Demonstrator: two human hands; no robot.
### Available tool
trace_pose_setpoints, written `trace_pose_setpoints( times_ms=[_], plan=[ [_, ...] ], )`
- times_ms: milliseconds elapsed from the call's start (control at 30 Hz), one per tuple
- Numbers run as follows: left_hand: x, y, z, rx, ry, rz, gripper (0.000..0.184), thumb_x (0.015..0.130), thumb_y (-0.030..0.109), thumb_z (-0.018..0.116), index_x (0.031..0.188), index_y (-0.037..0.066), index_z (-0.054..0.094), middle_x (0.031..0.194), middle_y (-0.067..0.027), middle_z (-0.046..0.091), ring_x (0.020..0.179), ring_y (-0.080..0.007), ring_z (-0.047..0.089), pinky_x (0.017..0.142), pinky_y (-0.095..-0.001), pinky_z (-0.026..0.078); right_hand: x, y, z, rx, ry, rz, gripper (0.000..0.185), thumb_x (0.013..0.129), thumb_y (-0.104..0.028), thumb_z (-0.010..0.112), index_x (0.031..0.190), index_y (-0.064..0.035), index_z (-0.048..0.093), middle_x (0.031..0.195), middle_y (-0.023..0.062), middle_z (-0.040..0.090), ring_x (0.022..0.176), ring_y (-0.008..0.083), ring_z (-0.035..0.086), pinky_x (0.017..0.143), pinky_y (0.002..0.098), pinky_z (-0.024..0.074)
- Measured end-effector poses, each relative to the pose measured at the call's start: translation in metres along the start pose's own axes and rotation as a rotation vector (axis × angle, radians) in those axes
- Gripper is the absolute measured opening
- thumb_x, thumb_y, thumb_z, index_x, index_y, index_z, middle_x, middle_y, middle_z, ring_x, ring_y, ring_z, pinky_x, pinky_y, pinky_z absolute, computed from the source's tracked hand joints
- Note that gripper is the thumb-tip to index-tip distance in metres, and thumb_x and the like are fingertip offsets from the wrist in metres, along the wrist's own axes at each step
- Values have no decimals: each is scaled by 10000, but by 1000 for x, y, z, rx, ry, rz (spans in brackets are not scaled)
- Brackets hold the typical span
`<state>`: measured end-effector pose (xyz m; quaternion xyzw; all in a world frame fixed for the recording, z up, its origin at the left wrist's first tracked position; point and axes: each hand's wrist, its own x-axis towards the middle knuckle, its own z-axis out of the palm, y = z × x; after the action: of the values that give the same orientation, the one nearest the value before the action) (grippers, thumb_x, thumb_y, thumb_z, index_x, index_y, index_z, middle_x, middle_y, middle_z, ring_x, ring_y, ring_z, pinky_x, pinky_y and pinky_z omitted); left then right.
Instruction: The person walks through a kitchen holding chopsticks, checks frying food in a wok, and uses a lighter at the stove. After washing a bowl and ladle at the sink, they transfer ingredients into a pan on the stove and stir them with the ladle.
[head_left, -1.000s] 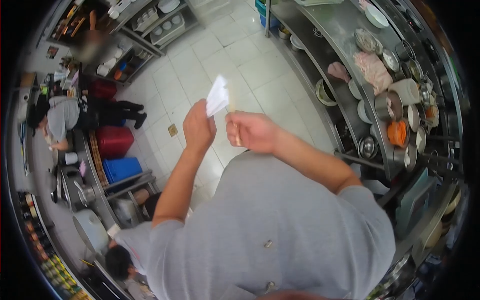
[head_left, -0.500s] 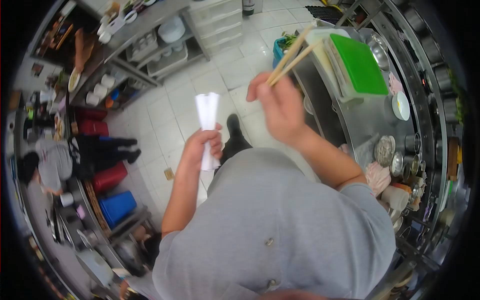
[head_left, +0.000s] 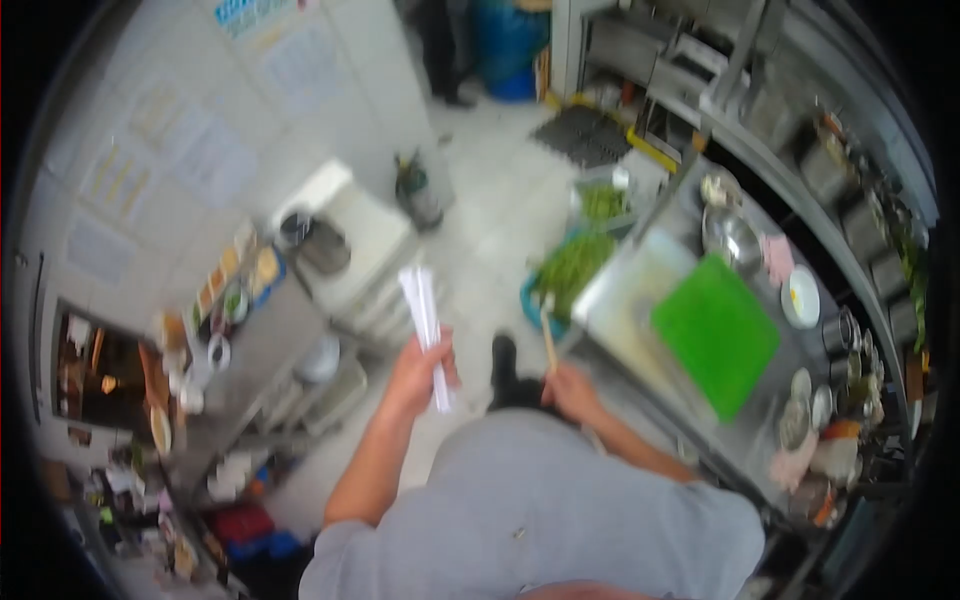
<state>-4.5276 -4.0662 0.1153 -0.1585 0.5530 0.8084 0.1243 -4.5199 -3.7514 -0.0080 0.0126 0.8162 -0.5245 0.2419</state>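
At eleven o'clock, left hand (head_left: 416, 378) wrapped round folded white paper (head_left: 420, 305); could slip if fingers slacken. At one o'clock, right hand (head_left: 575, 392) gripping pale stick (head_left: 550, 342) (blurred, maybe paired); forward drift could snag greens (head_left: 575, 268).

Matt green plastic lid (head_left: 716, 337), shiny metal bowl (head_left: 731, 238)

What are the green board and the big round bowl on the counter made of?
The green board looks like plastic: one flat, bright colour, no wood grain. The big bowl is probably steel, because it's silvery and shiny.
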Motion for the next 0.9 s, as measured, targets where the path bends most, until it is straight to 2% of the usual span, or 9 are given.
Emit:
trace_pose_setpoints(
  times_ms=[67, 133, 233, 367, 533, 600, 733, 833, 900],
  plan=[
    [64, 7, -5, -12, 107, -30, 367, 1028, 107, 598, 1366, 18, 484, 843, -89, 612, 718, -251, 687, 692, -430, 611, 64, -46, 0, 170, -46, 40, 297, 1081, -300, 529, 1030, -47, 675, 791, 71, 738, 769, 200, 733, 721, 372, 570],
    [118, 3, -18, -41, 13, -141, 412, 1052, 87, 571, 1430, 11, 425, 903, -104, 629, 812, -282, 720, 795, -453, 623, 146, -74, 1, 364, -83, 6, 269, 1081, -269, 557, 1042, -28, 671, 810, 78, 721, 765, 186, 716, 710, 333, 558],
    [174, 52, -19, -122, -40, -251, 449, 1064, 47, 539, 1479, 12, 370, 943, -114, 640, 873, -302, 729, 858, -473, 619, 253, -155, -20, 330, -57, -134, 289, 1096, -274, 544, 1071, -12, 664, 805, 78, 725, 748, 176, 690, 719, 328, 548],
    [288, 123, -42, -56, 53, -111, 573, 1003, 1, 557, 1538, -32, 354, 976, -128, 634, 838, -277, 716, 786, -417, 623, 389, -234, -57, 254, -30, -284, 284, 1129, -242, 506, 1107, 7, 641, 815, 85, 704, 760, 178, 704, 733, 328, 578],
    [440, 172, -49, 145, -44, -213, 523, 1028, 9, 545, 1515, 9, 356, 948, -115, 639, 777, -258, 712, 756, -420, 633, 526, -286, -83, 572, -118, -284, 269, 1132, -243, 513, 1123, 0, 627, 853, 50, 657, 773, 155, 668, 744, 317, 578],
    [504, 185, -52, 195, -62, -264, 597, 970, 18, 582, 1525, -45, 371, 960, -133, 633, 750, -237, 692, 701, -353, 603, 569, -290, -85, 616, -13, -240, 242, 1124, -221, 521, 1125, -3, 626, 832, 35, 636, 741, 135, 633, 695, 305, 553],
    [630, 251, -29, 257, -132, -232, 604, 955, -1, 575, 1524, -43, 379, 952, -142, 627, 726, -230, 678, 688, -363, 596, 634, -307, -109, 703, 42, 37, 187, 1076, -224, 594, 1031, -54, 657, 755, 4, 577, 631, 109, 520, 570, 271, 426],
    [725, 296, -10, 382, -300, -269, 597, 1030, 34, 536, 1583, 18, 312, 973, -116, 611, 798, -222, 681, 715, -379, 594, 673, -327, -145, 863, 46, 126, 173, 1077, -221, 603, 1018, -67, 654, 756, -5, 572, 618, 98, 499, 552, 260, 405],
    [791, 313, 14, 545, -454, -309, 582, 1115, 108, 493, 1649, 109, 262, 997, -74, 596, 897, -204, 668, 778, -388, 594, 690, -338, -178, 871, 163, 2, 199, 1098, -244, 592, 1126, -60, 661, 754, -13, 565, 604, 83, 489, 531, 251, 406]
  ],
)
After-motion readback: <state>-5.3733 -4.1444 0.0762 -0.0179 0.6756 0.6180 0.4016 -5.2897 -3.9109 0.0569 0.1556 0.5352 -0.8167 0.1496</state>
